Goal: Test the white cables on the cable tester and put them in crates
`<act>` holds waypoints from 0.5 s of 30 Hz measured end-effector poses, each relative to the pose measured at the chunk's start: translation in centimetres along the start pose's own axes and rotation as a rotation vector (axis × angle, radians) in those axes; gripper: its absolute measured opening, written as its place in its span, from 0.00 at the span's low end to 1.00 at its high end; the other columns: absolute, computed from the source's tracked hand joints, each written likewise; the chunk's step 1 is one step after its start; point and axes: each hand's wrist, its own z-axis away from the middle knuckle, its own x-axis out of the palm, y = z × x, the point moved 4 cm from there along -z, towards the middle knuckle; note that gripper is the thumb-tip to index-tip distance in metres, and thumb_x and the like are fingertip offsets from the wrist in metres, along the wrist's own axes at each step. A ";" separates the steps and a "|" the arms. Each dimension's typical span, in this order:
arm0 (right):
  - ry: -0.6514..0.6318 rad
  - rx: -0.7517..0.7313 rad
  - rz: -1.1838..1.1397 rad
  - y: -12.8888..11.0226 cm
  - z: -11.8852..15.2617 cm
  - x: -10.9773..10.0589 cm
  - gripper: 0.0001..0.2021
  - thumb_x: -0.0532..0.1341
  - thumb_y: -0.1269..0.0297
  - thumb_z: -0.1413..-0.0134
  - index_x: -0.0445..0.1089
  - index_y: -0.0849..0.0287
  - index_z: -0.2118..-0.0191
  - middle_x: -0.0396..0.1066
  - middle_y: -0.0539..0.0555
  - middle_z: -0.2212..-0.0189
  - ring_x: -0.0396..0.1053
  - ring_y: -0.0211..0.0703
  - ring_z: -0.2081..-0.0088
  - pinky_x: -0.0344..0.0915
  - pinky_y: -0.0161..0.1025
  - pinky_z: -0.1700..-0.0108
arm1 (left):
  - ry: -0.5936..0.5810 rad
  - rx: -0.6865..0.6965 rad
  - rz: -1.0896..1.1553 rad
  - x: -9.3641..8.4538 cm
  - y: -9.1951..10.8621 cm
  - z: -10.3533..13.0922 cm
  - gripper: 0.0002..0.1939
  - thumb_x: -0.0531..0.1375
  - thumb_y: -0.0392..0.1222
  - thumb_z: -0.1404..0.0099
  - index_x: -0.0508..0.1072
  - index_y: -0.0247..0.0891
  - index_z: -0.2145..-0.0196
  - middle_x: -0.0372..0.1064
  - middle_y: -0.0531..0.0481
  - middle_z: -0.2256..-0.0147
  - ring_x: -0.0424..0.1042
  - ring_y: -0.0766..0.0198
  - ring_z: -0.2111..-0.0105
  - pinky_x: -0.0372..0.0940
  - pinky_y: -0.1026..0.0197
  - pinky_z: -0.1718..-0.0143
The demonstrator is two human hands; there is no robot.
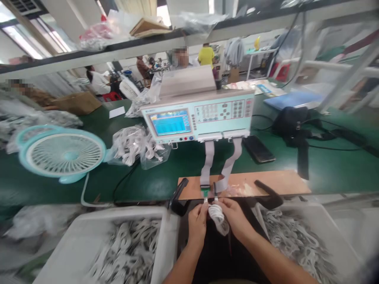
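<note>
A coiled white cable (pixel 218 218) hangs between my two hands. The fingers of my left hand (pixel 197 221) pinch one end of it at the small green adapter board (pixel 205 193). My right hand (pixel 233 216) pinches the other end at the second connector (pixel 216 192). Both connectors sit at the front edge of a brown board (pixel 248 185). Grey ribbon cables (pixel 208 159) run from them up to the test instrument (pixel 197 116), whose screen (pixel 169 123) is lit blue. Whether the plugs are fully inserted is too small to tell.
White bins of coiled cables stand on the left (pixel 161 232) and right (pixel 322 221). A teal fan (pixel 63 152), bagged cables (pixel 132 145) and a phone (pixel 258 149) lie on the green table (pixel 166 179). Black clamps (pixel 179 197) flank the board. Other people sit beyond the shelf.
</note>
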 end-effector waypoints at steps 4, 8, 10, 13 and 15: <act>0.044 0.009 0.055 0.6 -0.2 -0.7 0.16 0.71 0.54 0.66 0.74 0.62 0.75 0.70 0.49 0.79 0.62 0.37 0.77 0.57 0.31 0.74 | 0.002 0.207 -0.176 -4.2 2.9 1.2 0.17 0.49 0.45 0.35 0.73 0.36 0.73 0.71 0.47 0.69 0.69 0.62 0.68 0.64 0.64 0.69; 0.036 0.060 0.080 0.9 -0.7 -0.9 0.15 0.71 0.56 0.66 0.74 0.60 0.72 0.71 0.49 0.77 0.65 0.38 0.75 0.59 0.30 0.74 | 0.327 0.283 -0.548 -14.9 1.7 2.0 0.14 0.49 0.44 0.35 0.72 0.39 0.68 0.72 0.47 0.66 0.70 0.61 0.64 0.65 0.59 0.59; 0.061 0.083 0.089 0.8 -0.6 -0.9 0.16 0.72 0.56 0.68 0.74 0.60 0.72 0.72 0.50 0.77 0.66 0.39 0.74 0.61 0.30 0.73 | 0.525 0.140 -0.705 -21.3 -1.1 2.2 0.12 0.50 0.44 0.36 0.70 0.38 0.62 0.71 0.47 0.66 0.71 0.60 0.65 0.66 0.57 0.60; 0.105 0.100 0.121 0.4 -0.2 -0.7 0.16 0.72 0.55 0.71 0.74 0.59 0.74 0.73 0.51 0.76 0.66 0.41 0.73 0.62 0.31 0.73 | 0.644 0.049 -0.794 -28.5 -5.3 2.2 0.12 0.56 0.42 0.43 0.69 0.35 0.62 0.69 0.43 0.66 0.70 0.51 0.64 0.65 0.48 0.61; 0.138 0.105 0.172 0.0 0.0 -0.6 0.16 0.71 0.55 0.72 0.74 0.59 0.74 0.73 0.52 0.75 0.67 0.42 0.72 0.64 0.31 0.72 | 0.677 0.028 -0.846 -31.2 -7.2 2.3 0.12 0.60 0.41 0.47 0.70 0.35 0.64 0.69 0.41 0.66 0.69 0.44 0.61 0.62 0.45 0.59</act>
